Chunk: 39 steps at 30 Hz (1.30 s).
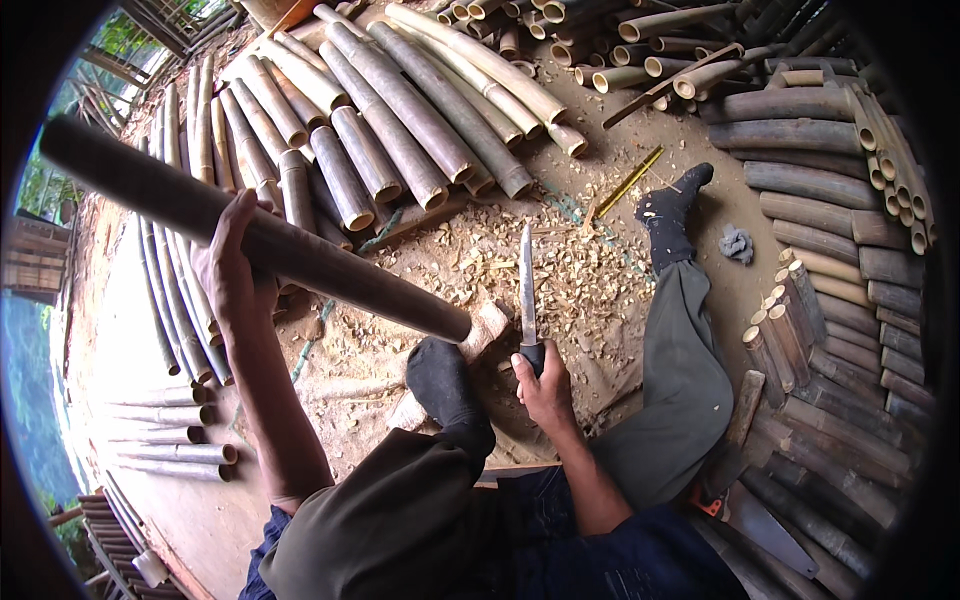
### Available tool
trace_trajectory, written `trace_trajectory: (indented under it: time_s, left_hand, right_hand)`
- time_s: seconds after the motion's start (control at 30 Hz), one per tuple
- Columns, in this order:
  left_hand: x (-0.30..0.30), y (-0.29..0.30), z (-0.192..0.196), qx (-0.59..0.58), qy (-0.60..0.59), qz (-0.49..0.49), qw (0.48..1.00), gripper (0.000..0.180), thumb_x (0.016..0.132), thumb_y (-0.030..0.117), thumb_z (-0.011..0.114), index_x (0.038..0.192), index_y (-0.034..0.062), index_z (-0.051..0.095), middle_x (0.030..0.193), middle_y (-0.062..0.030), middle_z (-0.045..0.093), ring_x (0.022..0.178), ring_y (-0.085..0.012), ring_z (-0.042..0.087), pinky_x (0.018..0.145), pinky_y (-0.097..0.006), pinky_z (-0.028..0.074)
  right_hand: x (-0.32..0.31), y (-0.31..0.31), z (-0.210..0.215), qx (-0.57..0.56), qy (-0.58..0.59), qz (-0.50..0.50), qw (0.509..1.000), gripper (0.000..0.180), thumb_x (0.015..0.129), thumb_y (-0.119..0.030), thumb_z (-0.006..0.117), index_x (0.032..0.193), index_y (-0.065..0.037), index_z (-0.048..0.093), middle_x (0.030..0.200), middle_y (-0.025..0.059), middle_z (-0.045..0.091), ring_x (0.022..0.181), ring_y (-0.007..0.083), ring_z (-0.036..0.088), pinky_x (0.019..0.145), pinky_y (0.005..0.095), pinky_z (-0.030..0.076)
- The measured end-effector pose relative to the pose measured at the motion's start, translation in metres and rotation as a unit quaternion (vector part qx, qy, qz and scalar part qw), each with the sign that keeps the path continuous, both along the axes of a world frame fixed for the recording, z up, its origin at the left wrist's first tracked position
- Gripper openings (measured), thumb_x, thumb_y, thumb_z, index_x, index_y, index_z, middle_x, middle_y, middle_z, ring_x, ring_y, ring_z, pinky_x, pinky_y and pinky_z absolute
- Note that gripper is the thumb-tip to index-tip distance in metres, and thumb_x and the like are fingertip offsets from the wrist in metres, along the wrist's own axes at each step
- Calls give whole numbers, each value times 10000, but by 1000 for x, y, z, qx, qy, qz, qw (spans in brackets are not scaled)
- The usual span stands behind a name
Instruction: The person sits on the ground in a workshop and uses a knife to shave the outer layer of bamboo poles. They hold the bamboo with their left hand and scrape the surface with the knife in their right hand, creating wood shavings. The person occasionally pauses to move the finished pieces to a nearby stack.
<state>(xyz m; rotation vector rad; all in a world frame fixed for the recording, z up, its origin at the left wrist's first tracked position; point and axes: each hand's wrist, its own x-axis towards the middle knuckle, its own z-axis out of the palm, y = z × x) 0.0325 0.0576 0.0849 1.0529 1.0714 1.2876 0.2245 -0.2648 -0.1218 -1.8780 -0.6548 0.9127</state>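
No packages, labels, signs or screens are to be seen anywhere around either hand; only unmarked, unprinted natural material is shown there, and nothing wrapped, boxed, tagged or lit is found beside them.

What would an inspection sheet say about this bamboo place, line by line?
Surface: dirt floor strewn with pale wood chips.
Job's things: long dark bamboo pole, its end on a wooden block; knife, blade pointing up.
Clutter: cut bamboo stacks all around; grey rag; saw at lower right.
Hands: left hand wraps the pole; right hand grips the knife handle.
Cables: nothing seen.
Surroundings: open side with green trees at left.
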Motion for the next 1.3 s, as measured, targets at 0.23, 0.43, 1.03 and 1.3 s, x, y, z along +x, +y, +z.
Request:
trace_trajectory:
  time_s: [0.23,0.43,1.03,1.3]
  left_hand:
    - [-28,-56,-78,-8,-103,48,993,443,839,127,830,1166,-39,582,921,-136,657,795,-238,680,764,-393,602]
    - [-65,-54,-89,-42,-84,183,979,321,844,116,845,1062,-29,660,846,-116,714,761,-225,704,729,-387,607]
    - [-69,-48,-86,-9,-95,98,991,423,841,76,817,1164,-18,561,918,-132,695,819,-242,707,790,-400,604]
    - [-73,-46,-91,25,-128,29,991,414,851,42,764,1187,-3,527,983,-120,648,889,-263,691,873,-427,577]
  right_hand:
    - [-10,2,17,-24,-122,70,990,354,1011,-326,653,1095,-3,536,870,244,657,820,466,664,696,507,511]
    - [-13,9,27,-84,-176,122,973,348,1013,-321,646,1139,-17,532,892,264,679,802,483,669,684,532,516]
    - [-17,20,72,98,-181,91,974,310,1007,-283,666,1075,-17,521,821,233,671,754,441,692,631,481,548]
    - [-14,11,30,-4,-202,108,973,323,1018,-287,639,1123,-17,496,809,252,686,760,473,699,627,532,536]
